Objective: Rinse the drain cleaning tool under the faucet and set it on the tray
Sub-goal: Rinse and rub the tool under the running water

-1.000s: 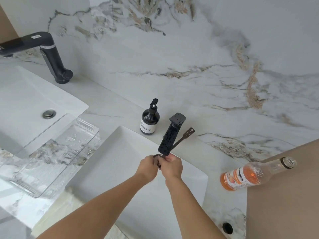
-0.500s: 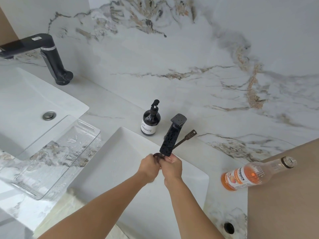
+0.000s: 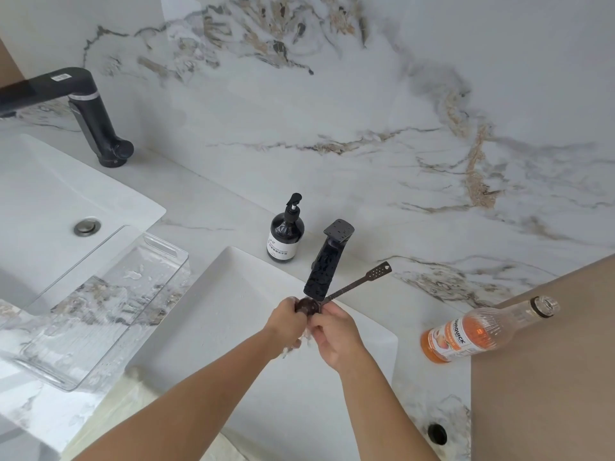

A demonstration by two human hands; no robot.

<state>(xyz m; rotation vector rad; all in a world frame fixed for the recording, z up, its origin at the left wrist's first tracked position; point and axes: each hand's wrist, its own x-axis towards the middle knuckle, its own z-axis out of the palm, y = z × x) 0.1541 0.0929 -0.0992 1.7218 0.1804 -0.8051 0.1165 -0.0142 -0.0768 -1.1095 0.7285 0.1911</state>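
The drain cleaning tool (image 3: 357,285) is a thin dark rod with a perforated flat tip pointing up-right and a round dark cap at its near end. Both hands hold it under the spout of the black faucet (image 3: 324,267), over the white sink (image 3: 233,294). My left hand (image 3: 287,322) grips the round cap. My right hand (image 3: 332,331) pinches the rod just beside it. Water splashes below the hands. The clear plastic tray (image 3: 100,327) lies on the counter to the left, with droplets in it.
A dark soap pump bottle (image 3: 286,232) stands behind the sink. An orange drink bottle (image 3: 472,331) lies on its side at the right, by a brown panel. A second sink (image 3: 50,194) with a black faucet (image 3: 93,118) is at far left.
The hands stay under the spout and have turned the tool slightly; the round cap shows more clearly between them, and water now splashes below the hands.
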